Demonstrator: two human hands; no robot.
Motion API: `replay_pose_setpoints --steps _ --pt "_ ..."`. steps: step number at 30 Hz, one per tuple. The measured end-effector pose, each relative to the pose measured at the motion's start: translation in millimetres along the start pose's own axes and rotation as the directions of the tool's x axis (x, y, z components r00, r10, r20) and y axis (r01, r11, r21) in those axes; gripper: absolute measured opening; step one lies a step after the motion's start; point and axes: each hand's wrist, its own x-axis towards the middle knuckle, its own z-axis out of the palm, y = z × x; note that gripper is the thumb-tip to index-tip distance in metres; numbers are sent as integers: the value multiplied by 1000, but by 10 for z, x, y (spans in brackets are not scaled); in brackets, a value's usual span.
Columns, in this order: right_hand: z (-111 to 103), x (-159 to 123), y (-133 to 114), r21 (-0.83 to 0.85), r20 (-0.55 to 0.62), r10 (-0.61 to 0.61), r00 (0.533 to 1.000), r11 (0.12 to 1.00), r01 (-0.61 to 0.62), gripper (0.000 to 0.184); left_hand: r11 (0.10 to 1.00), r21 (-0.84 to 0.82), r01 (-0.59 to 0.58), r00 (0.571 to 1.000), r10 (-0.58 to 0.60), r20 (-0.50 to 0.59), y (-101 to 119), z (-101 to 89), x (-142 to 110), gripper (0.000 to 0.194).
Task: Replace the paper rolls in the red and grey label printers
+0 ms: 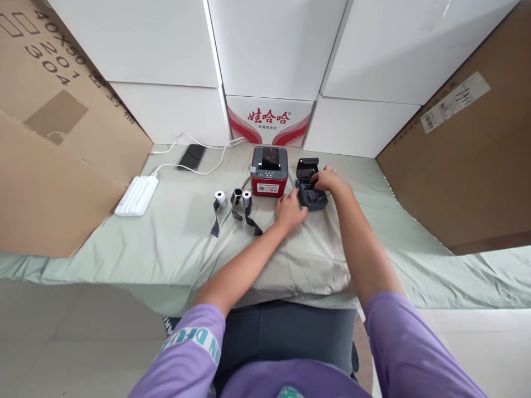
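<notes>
Right of the red printer (269, 172), the dark device (311, 197) sits with lid (307, 168) already raised, not yet closed. Left hand (291, 210) loosely spread at its side; right hand (326, 179) dips inside, whether pinching can't tell. Three small rolls (221, 199) lie outside.
</notes>
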Motion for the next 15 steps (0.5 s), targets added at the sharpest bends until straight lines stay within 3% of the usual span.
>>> replay_pose_setpoints --steps 4,9,12,15 --pt "-121 -52 72 -50 1 -109 994 993 108 49 1000 -1 7 1000 -7 12 18 -19 0 67" --pt "-315 -227 253 258 -264 -170 949 936 239 37 1000 -20 2 1000 -2 7 31 -38 -3 67" --pt "-483 -501 153 547 -402 -146 904 754 364 35 999 -35 11 1000 -10 11 41 -49 -5 68" --pt "-614 -838 -142 659 -521 -202 829 522 541 30 999 -34 15 999 -14 29 53 -40 0 69"
